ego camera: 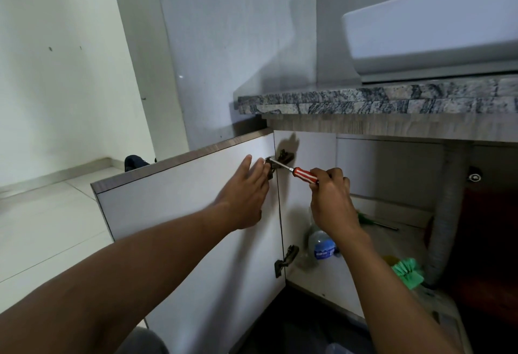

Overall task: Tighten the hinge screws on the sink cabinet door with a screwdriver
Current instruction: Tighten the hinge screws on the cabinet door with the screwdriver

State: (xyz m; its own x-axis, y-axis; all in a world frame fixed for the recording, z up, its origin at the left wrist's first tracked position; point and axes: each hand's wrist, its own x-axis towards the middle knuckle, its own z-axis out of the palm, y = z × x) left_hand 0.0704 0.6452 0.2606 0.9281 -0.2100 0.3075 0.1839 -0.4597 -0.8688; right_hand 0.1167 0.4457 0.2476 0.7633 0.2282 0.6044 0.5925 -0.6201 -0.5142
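While the cabinet door [173, 213] hangs wide open under the sink [431, 31], I'd say the job is somewhere in its first half, as far as I can judge. The screwdriver [304, 175], with a red and white striped handle, is in the right hand [332, 196]. The fingers are curled tight round the handle, and the metal tip sits at the upper hinge [284, 156], on the part fixed to the door. I can't tell if the tip is properly seated in a screw head, it's too small to see. The left hand [244, 185] lies flat on the inside face of the door just beside that hinge. Its fingers are straight and close together, holding nothing, and it looks like it's bracing the door so it doesn't swing.

So my read is that the top hinge is the one being worked on right now. There's no way to know from this how tight its screws are or how many are done. The lower hinge [286, 259] sits well below both hands with nothing near it, so I'd count that one as left to do. Same goes for any screws on the cabinet-side plate up top.

Inside the cabinet there's a plastic bottle [322, 244] on the bottom shelf, something green and bristly [407, 272] further right, and a grey drain hose [445, 213] running down. A stone countertop [364, 101] sits above it all.
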